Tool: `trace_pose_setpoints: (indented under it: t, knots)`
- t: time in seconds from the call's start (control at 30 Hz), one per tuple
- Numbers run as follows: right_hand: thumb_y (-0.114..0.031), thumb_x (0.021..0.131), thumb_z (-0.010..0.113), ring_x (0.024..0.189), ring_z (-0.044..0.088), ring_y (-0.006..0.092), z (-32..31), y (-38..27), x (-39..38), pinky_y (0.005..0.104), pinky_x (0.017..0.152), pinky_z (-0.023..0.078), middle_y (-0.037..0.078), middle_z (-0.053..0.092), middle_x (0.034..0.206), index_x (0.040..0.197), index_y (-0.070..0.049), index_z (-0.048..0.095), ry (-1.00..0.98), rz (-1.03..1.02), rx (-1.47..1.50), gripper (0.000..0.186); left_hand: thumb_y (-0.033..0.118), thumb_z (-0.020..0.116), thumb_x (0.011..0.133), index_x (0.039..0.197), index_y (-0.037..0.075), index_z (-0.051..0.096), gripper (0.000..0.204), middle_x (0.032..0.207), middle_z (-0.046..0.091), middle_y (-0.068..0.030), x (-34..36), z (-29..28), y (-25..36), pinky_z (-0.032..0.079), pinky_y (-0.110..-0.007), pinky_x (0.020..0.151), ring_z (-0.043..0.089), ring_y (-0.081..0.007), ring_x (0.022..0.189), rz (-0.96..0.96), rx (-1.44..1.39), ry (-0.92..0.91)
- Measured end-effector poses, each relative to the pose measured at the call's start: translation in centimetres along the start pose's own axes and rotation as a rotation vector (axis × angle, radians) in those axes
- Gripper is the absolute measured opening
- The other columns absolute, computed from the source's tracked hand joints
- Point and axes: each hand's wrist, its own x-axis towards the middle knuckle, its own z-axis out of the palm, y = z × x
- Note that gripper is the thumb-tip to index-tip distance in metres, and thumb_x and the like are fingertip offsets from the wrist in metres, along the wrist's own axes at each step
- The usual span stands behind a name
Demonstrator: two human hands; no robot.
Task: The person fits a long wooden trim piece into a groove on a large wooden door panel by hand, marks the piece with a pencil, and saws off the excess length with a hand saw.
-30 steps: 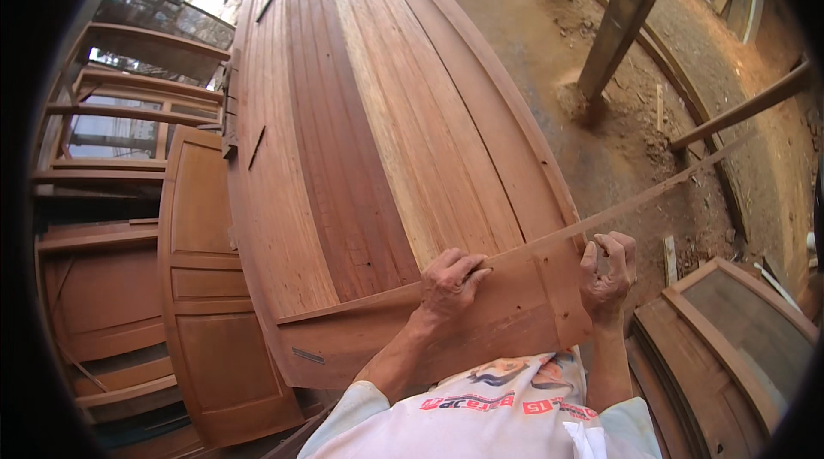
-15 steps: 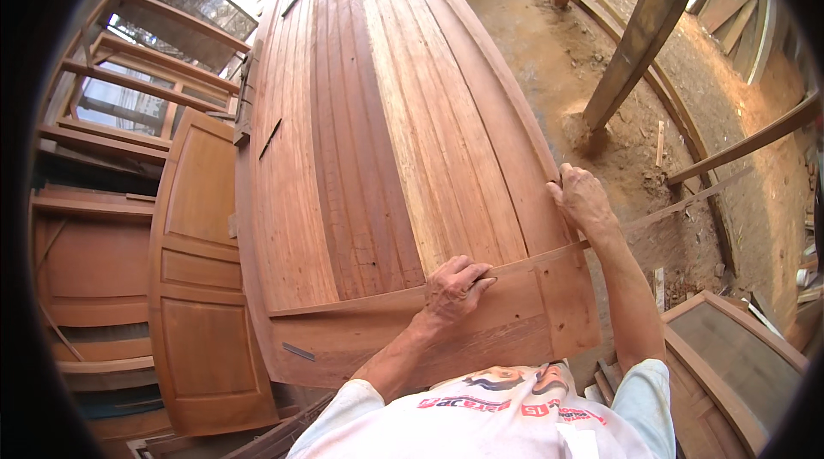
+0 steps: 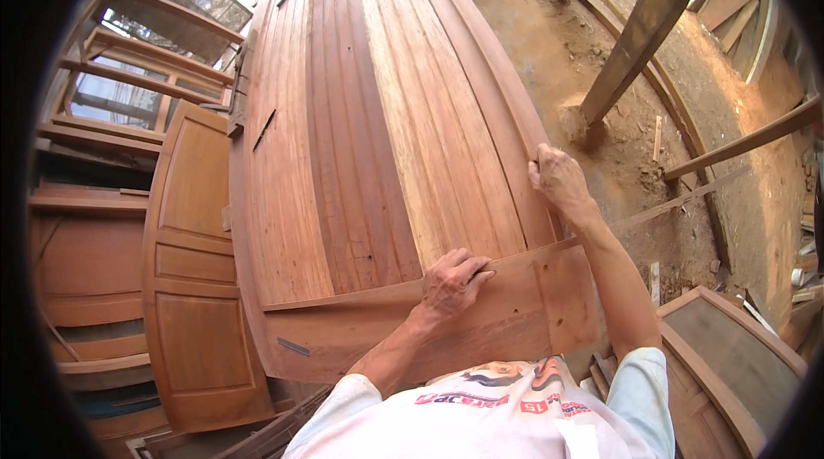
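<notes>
A large plank-panelled wooden door (image 3: 352, 141) lies flat before me, its boards ranging from pale to reddish brown. My left hand (image 3: 453, 284) rests closed where the boards meet the near rail (image 3: 403, 335). A small dark tip shows between its thumb and forefinger; what it belongs to is hidden. My right hand (image 3: 562, 180) is closed at the right edge of the door, fingers curled over it. Along the joint runs a thin wooden strip (image 3: 360, 298). Past the right edge a narrow lath (image 3: 678, 200) continues in line with it; whether they are one piece I cannot tell.
A panelled door (image 3: 197, 262) leans at the left beside stacked frames (image 3: 129, 107). Rough posts (image 3: 648, 34) stand on the dirt floor at right. A framed panel (image 3: 730, 347) is low at right. Narrow dark marks or slots (image 3: 263, 129) show on the big door's left side.
My right hand has moved a little farther away along the door's right edge. My left hand stays in nearly the same place. The whole view has shifted slightly.
</notes>
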Motion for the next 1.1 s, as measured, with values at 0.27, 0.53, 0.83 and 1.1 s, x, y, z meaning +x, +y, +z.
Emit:
trace_pose_setpoints:
  t: [0.27,0.53,0.83,1.1]
  knots:
    - [-0.046,0.098,0.074,0.097,0.072,0.0404,-4.0,-2.5,1.6,0.0484,0.081,0.058,0.02,0.074,0.102,0.109,-0.002,0.069,-0.053,0.003,0.004,0.046,0.009,0.087,0.084,0.099,0.004,0.078,0.019,0.085,0.07,-0.0109,-0.2,1.3,-1.3,0.055,-0.038,0.068,0.069,-0.0278,0.078,-0.028,-0.058,-0.013]
    - [-0.043,0.096,0.076,0.112,0.068,0.033,-8.0,-0.2,-10.0,0.047,0.104,0.052,0.012,0.071,0.113,0.116,-0.006,0.072,-0.121,-0.094,0.026,0.042,0.009,0.086,0.085,0.105,0.004,0.079,0.021,0.091,0.07,-0.0102,-0.3,1.2,-1.0,0.054,-0.037,0.07,0.067,-0.0261,0.08,-0.04,-0.017,-0.054]
    - [-0.026,0.095,0.08,0.109,0.068,0.0329,-7.9,0.6,-14.3,0.0451,0.098,0.054,0.012,0.072,0.115,0.113,-0.004,0.074,0.168,-0.013,0.223,0.029,0.012,0.087,0.086,0.107,0.004,0.079,0.024,0.096,0.071,-0.0084,0.0,1.6,-1.3,0.054,-0.038,0.08,0.065,-0.0277,0.094,-0.02,0.014,-0.056]
    - [-0.014,0.097,0.079,0.093,0.072,0.023,-9.7,-0.4,-20.5,0.0333,0.084,0.057,0.014,0.073,0.105,0.117,0.002,0.072,0.124,0.215,0.491,0.026,0.014,0.088,0.084,0.104,0.005,0.08,0.024,0.096,0.067,-0.009,-0.8,2.4,-1.0,0.053,-0.04,0.079,0.064,-0.0278,0.093,-0.047,-0.014,-0.004]
